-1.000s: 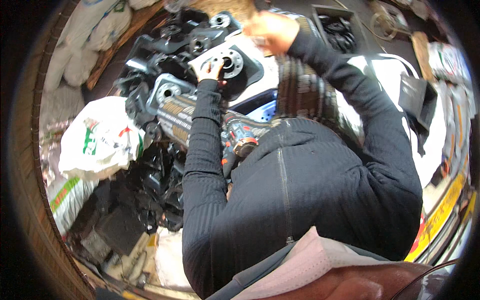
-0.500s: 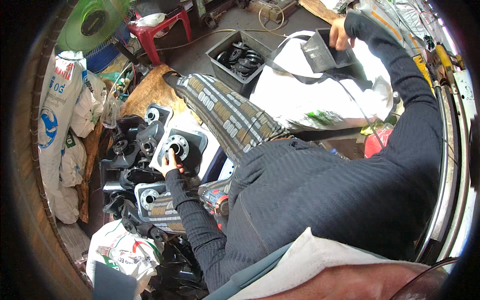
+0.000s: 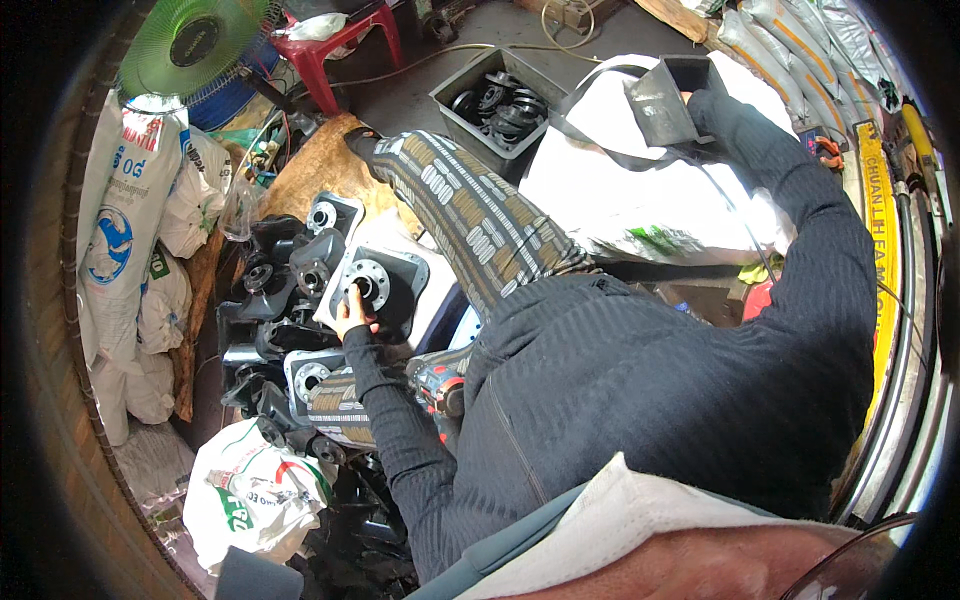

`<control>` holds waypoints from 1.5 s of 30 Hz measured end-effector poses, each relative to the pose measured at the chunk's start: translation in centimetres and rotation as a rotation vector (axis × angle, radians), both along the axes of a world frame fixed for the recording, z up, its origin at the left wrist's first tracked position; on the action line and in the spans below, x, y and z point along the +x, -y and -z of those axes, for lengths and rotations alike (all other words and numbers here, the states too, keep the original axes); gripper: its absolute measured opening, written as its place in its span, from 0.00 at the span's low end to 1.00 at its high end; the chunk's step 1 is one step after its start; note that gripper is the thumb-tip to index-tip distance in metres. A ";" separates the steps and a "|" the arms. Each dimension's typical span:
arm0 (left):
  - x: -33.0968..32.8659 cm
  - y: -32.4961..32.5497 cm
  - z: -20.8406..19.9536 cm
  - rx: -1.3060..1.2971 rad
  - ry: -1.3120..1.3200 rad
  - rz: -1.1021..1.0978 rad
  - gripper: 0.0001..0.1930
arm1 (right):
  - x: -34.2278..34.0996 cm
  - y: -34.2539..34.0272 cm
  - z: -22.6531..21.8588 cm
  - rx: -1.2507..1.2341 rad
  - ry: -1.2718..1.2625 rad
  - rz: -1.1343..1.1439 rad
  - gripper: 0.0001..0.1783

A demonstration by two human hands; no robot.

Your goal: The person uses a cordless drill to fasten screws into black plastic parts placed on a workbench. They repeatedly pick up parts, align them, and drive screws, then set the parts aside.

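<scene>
My left hand (image 3: 352, 318) is at a black part with a silver round flange (image 3: 368, 282), which lies on something white beside my patterned trouser leg. One finger reaches the flange's centre hole; the others curl at its lower edge. My right arm stretches to the far right, where my right hand (image 3: 690, 98) dips into a small dark grey bin (image 3: 652, 112). The fingers are hidden inside, so what they touch does not show. This bin rests tilted on a large white sack (image 3: 590, 190). A cordless drill (image 3: 437, 386) lies against my lap.
Several similar black flanged parts (image 3: 262, 278) are heaped at the left. A grey crate (image 3: 470, 130) of black round pieces stands beyond my knee. A green fan (image 3: 195, 45), a red stool (image 3: 325, 60) and white sacks (image 3: 120, 230) line the far left; metal bars (image 3: 900, 400) run along the right.
My right hand has gone deeper into the small bin, its fingers now out of sight. The left hand stays at the flanged part. The whole view has shifted slightly.
</scene>
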State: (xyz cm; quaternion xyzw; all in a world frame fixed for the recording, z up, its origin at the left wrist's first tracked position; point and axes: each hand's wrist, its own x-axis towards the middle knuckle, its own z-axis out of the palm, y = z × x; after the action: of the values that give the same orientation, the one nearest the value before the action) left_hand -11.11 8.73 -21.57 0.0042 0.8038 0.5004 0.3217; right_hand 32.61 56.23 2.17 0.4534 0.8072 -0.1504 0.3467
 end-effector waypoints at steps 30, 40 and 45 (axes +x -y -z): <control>-1.1 1.1 2.1 -0.053 0.009 0.100 0.44 | 1.0 -0.4 -5.5 -0.282 -0.406 0.752 0.14; -1.4 1.2 -0.1 -0.267 -0.607 0.076 0.35 | -12.9 2.5 -13.4 -1.157 -1.341 0.151 0.19; 0.3 3.9 -9.1 -0.078 -0.778 0.200 0.24 | -33.1 14.2 -6.5 -1.953 -0.775 0.198 0.20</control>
State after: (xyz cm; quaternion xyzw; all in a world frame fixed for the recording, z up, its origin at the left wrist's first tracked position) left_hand -10.77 4.83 -12.45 0.2594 0.8796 0.3968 0.0404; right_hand -0.53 42.05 8.69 -0.0378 0.3505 -0.8973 0.2657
